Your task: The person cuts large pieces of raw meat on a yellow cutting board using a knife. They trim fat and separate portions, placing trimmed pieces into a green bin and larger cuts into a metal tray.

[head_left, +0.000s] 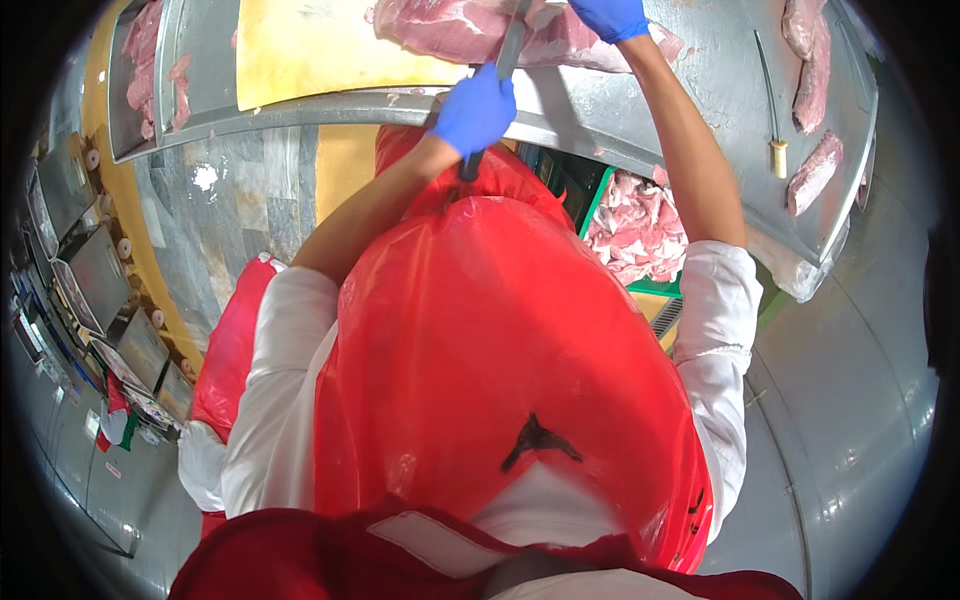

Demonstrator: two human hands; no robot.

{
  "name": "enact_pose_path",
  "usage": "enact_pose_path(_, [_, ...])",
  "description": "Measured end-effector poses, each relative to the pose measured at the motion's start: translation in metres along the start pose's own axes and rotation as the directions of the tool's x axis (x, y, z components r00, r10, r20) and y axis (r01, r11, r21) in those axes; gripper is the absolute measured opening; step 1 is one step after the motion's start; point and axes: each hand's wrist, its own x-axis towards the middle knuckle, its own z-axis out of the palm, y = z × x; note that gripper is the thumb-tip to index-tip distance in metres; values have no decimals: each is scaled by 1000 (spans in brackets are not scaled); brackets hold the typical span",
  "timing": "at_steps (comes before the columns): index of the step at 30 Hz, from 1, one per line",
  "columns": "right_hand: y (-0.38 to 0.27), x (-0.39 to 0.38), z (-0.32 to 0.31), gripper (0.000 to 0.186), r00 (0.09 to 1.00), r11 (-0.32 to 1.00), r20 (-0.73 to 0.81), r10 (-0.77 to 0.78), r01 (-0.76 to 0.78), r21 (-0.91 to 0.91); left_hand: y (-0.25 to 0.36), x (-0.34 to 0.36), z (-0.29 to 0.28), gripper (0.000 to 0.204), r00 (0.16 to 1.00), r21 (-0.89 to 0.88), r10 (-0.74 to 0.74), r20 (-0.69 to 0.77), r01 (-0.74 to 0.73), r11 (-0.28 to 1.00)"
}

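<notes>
My left hand [475,110], in a blue glove, is closed round a knife at the front edge of the metal table. The dark handle of the knife [470,166] sticks out below my fist, and its blade [513,42] points away over the meat. A long pink piece of meat [440,28] lies across the far side, partly on a yellow cutting board [300,55]. My right hand [610,15], also blue-gloved, is at the right part of this meat. The top of the picture cuts off its fingers.
A rod with a pale handle [778,155] lies right on the metal table [725,75], near several meat pieces [815,172]. Below the edge is a green crate [598,200] of meat trimmings [635,228]. Left are a metal tray [120,110] with meat and another person's red apron [232,350].
</notes>
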Motion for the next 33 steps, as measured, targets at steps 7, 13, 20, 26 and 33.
enact_pose_path(7, [-10,2,-23,13,996,995,12,-88,88,-46,26,2,9,38,999,-229,-24,38,32,973])
enact_pose_path(13, [-26,0,-41,12,996,994,-25,-85,87,72,48,18,22,38,960,-332,-118,256,202,921])
enact_pose_path(20, [-35,1,-61,13,987,988,-83,-138,143,52,75,51,41,41,966,-271,-151,211,206,940])
enact_pose_path(26, [-46,-12,-73,8,969,980,-165,-184,193,43,87,105,63,27,864,386,390,317,-493,779])
enact_pose_path(33, [-114,-76,-239,14,807,893,-439,-395,449,21,145,-58,35,30,651,-525,343,677,101,845])
